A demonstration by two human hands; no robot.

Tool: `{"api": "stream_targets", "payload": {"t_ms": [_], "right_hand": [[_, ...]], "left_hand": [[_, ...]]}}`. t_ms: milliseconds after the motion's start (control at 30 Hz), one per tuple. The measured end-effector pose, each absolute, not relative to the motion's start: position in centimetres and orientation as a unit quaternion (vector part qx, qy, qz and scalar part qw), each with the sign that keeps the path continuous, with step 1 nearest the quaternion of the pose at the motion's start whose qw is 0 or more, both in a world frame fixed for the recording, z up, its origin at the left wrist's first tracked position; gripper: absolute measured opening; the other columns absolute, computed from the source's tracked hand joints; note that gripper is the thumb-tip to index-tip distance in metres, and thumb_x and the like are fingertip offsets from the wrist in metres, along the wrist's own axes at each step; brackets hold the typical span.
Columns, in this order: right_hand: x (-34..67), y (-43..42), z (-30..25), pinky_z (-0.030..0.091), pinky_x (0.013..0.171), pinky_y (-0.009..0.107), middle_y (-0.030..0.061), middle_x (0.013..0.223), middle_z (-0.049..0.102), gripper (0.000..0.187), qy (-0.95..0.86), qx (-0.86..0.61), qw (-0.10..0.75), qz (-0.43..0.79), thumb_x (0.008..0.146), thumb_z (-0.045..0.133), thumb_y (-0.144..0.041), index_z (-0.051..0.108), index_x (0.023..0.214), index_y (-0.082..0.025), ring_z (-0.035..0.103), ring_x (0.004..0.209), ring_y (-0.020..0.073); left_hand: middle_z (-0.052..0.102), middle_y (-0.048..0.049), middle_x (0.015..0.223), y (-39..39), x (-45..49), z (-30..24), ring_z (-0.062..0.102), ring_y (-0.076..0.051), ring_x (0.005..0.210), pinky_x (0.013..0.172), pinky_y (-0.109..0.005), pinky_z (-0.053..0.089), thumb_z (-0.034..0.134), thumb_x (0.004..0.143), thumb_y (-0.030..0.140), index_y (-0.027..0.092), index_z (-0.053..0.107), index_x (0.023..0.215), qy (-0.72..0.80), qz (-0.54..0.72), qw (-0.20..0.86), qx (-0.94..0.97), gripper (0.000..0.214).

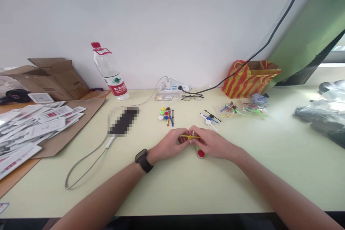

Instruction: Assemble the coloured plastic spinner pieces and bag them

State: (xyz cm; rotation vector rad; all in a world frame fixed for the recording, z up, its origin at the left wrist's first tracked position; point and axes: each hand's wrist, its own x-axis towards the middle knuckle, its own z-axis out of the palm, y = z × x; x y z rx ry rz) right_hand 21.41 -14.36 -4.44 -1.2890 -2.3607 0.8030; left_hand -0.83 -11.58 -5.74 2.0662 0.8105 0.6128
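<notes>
In the head view, a small yellow stick piece [190, 137] is being held just above the pale table [188, 190], at the middle of the scene. It is being pinched at its left end by the fingers of the left hand [169, 145] and at its right end by the fingers of the right hand [212, 144]. Both hands are closed on it and are touching each other at the fingertips. A red round piece [201, 153] is being partly covered by the right hand on the near side. Whether it is being gripped or is only lying on the table cannot be told. A black watch [143, 160] is being worn on the left wrist.

Just beyond the hands, a cluster of small coloured pieces [167, 114] is lying to the left and a few blue, white and black pieces [210, 118] to the right. Clear bags of coloured pieces [244, 109] are lying further right, near a red and yellow striped bag [249, 78]. Against the far wall, a power strip [172, 88] and a pair of glasses [192, 97] are resting side by side, and a water bottle [110, 73] is standing upright to their left. A heap of white tags [32, 125] is being carried by a cardboard sheet at the left, in front of an open cardboard box [54, 77]. A grey cable [86, 165] is looping across the near left of the table.
</notes>
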Motion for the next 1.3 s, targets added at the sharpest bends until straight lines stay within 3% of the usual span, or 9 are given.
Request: {"api": "stream_targets", "payload": {"t_ms": [1300], "right_hand": [[21.61,-14.40,-4.57,0.039,0.067,0.029,-0.0012,0.086,0.066,0.009,-0.834,-0.456,0.158,0.266,0.100,0.046,-0.023,0.049,0.108,-0.026,0.057,0.076,0.0187]], "left_hand": [[0.073,-0.0067,0.099,-11.63,-0.81,-5.48,0.067,-0.019,0.085,0.076,-0.030,0.053,0.058,0.100,0.042,0.019,0.069,0.108,0.322,0.239,0.406,0.821,0.026]]}}
